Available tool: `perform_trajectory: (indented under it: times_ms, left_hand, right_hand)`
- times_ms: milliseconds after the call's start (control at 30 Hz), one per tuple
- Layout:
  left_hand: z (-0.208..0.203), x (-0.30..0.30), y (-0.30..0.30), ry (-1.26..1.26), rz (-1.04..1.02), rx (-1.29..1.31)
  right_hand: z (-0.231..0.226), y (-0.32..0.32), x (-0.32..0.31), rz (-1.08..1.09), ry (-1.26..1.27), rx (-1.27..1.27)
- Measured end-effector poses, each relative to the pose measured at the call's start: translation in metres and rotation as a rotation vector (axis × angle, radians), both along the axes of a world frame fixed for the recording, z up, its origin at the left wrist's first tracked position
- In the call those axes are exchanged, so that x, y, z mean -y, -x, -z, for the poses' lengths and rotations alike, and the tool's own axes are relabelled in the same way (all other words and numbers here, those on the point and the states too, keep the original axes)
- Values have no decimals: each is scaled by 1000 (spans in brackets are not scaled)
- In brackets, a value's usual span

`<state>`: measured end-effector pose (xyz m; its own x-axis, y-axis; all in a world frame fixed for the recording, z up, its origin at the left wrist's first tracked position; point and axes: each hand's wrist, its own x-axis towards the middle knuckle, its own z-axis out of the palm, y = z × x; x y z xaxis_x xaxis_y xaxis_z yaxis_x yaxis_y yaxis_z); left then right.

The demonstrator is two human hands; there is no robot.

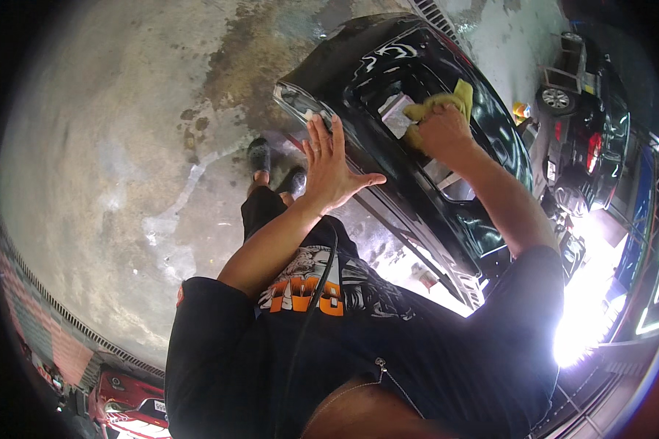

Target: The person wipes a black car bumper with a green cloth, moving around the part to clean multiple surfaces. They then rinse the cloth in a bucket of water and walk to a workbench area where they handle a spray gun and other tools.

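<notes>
Right hand gripping yellow cloth at the opening in the black car panel; left hand spread by the panel's near edge, contact unclear. Glare washes out lower right; red car cut off lower left; right fingertips hidden. Stained concrete floor, dark car at right.

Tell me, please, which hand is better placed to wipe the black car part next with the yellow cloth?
The right hand, most likely: it grips the yellow cloth over the black car part. The left hand is spread open by the part's edge, without a cloth.
</notes>
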<state>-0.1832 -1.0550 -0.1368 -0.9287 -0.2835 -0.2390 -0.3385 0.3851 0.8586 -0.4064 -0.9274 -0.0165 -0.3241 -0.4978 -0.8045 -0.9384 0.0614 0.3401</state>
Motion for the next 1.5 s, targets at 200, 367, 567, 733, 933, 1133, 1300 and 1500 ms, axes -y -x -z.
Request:
perform_trajectory:
  times_ms: [200, 367, 567, 733, 933, 1133, 1300, 1500]
  left_hand:
    - [5, -1, 6, 24, 11, 74]
    - [-1, 3, 6, -27, -16, 50]
    - [-7, 7, 2, -43, -14, 110]
    - [-6, 4, 0, -11, -48, 34]
    - [-1, 12, 10, 159, 94, -225]
    - [-3, 19, 12, 118, 186, -129]
    - [-2, 18, 12, 159, 183, -137]
    - [-1, 18, 13, 192, 170, -181]
  right_hand:
    - [9, 0, -31, 122, 260, 155]
    - [29, -23, -29, 172, 229, -37]
    - [-13, -20, 6, 286, -165, -15]
    - [-117, 2, -10, 271, 137, -101]
    - [-39, -7, 4, 293, -180, -35]
    - [46, -25, -18, 365, 6, -34]
    - [36, -27, -42, 180, 215, -95]
    - [49, -19, -27, 149, 95, -71]
